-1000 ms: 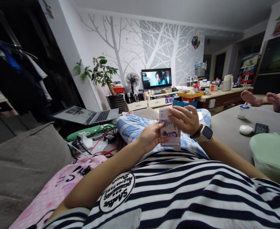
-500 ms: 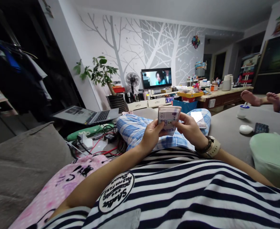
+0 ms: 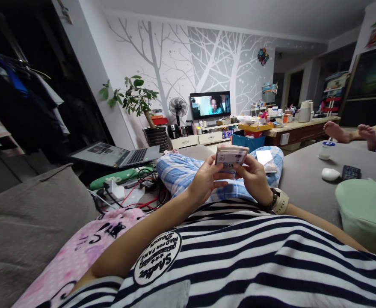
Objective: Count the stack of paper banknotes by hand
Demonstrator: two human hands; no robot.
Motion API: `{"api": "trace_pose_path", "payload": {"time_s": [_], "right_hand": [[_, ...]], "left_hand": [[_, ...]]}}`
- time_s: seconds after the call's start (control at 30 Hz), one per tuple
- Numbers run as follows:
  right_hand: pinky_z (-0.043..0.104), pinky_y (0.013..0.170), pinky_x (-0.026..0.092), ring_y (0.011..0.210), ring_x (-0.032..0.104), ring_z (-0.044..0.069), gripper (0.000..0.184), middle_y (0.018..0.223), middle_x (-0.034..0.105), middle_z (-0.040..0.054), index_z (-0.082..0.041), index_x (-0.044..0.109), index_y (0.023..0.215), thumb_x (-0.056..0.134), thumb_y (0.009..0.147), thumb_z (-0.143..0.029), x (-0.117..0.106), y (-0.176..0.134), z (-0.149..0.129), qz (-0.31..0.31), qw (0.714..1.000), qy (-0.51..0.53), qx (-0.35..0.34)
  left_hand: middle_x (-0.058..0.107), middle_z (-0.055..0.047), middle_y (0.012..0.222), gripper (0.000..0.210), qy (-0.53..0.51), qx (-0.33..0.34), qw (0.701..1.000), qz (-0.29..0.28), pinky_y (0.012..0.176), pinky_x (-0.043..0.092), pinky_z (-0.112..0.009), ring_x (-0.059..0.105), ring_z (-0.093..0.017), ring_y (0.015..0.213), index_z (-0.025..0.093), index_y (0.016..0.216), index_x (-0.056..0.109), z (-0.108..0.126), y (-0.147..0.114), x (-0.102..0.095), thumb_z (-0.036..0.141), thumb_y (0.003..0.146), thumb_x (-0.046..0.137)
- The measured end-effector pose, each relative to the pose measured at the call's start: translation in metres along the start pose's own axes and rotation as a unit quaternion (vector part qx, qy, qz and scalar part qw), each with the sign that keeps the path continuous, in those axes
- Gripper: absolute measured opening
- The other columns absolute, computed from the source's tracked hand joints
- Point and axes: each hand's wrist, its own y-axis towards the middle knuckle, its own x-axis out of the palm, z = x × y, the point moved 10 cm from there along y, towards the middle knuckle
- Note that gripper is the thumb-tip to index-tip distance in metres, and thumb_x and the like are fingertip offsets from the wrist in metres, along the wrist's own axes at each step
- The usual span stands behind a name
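Note:
A stack of banknotes (image 3: 230,157) is held above my lap, its top tilted away from me. My left hand (image 3: 205,179) grips its left side, thumb on the front face and some lower fingers spread beneath. On the right side, my right hand (image 3: 254,176) pinches the same stack between thumb and fingers. Blue checked trousers (image 3: 178,173) cover my crossed legs below the hands. A phone-like flat object with a bright top (image 3: 266,161) lies on my right leg, just beyond my right hand.
An open laptop (image 3: 117,155) sits at left above tangled cables (image 3: 146,194). To the right on the grey sofa are a white mouse (image 3: 330,174), a small dark keypad (image 3: 351,173), a lidded cup (image 3: 327,150) and a green neck pillow (image 3: 361,205). Another person's bare feet (image 3: 337,131) rest farther back.
The banknotes have tipped back and shifted slightly right, so their face looks foreshortened. Both hands moved with them, and my left hand's lower fingers have spread out.

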Motion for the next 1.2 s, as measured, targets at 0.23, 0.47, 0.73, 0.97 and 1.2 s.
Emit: {"api": "trace_pose_path", "payload": {"time_s": [0.23,0.47,0.73,0.97,1.2], "right_hand": [[0.035,0.063,0.061,0.072,0.062,0.019,0.052,0.09,0.069,-0.0005,-0.027,0.076,0.106,0.1,0.085,-0.067,0.009,-0.002,0.006,-0.038,0.999,0.031,0.015],[0.031,0.055,0.054,0.06,0.054,0.013,0.055,0.082,0.065,-0.0029,-0.025,0.077,0.098,0.099,0.085,-0.073,0.01,-0.001,0.002,-0.019,0.999,0.037,-0.002],[0.029,0.052,0.044,0.056,0.049,0.014,0.06,0.07,0.057,-0.0046,-0.026,0.072,0.089,0.089,0.087,-0.084,0.003,0.0,0.004,0.015,1.0,-0.011,0.003],[0.032,0.062,0.043,0.072,0.053,0.019,0.04,0.073,0.06,-0.0009,-0.023,0.079,0.092,0.083,0.09,-0.063,0.02,0.021,-0.002,-0.094,0.995,-0.034,0.02],[0.034,0.072,0.052,0.084,0.067,0.023,0.033,0.089,0.078,0.0033,-0.024,0.076,0.098,0.083,0.085,-0.053,0.036,0.043,0.002,-0.135,0.989,-0.034,0.043]], "left_hand": [[0.09,-0.006,0.1,0.06,0.004,0.0,1.0,-0.009,0.073,0.065,-0.029,0.091,-0.026,0.086,0.025,0.118,0.078,-0.014,0.011,-0.004,0.058,0.08,0.11],[0.094,-0.017,0.107,0.07,0.07,0.016,0.997,0.019,0.084,0.069,-0.036,0.095,-0.038,0.106,0.017,0.109,0.084,-0.027,0.019,-0.018,0.079,0.083,0.104],[0.095,-0.02,0.11,0.069,0.06,0.019,0.998,0.03,0.087,0.071,-0.036,0.095,-0.04,0.114,0.016,0.104,0.088,-0.033,0.019,-0.019,0.08,0.083,0.103],[0.093,-0.017,0.098,0.053,0.041,0.02,0.997,0.066,0.077,0.07,-0.035,0.096,-0.039,0.098,0.015,0.105,0.087,-0.025,0.014,-0.03,0.064,0.091,0.1],[0.093,-0.014,0.097,0.027,0.006,0.021,0.993,0.118,0.076,0.073,-0.035,0.096,-0.039,0.1,0.015,0.112,0.085,-0.023,0.008,-0.038,0.04,0.103,0.082]]}}
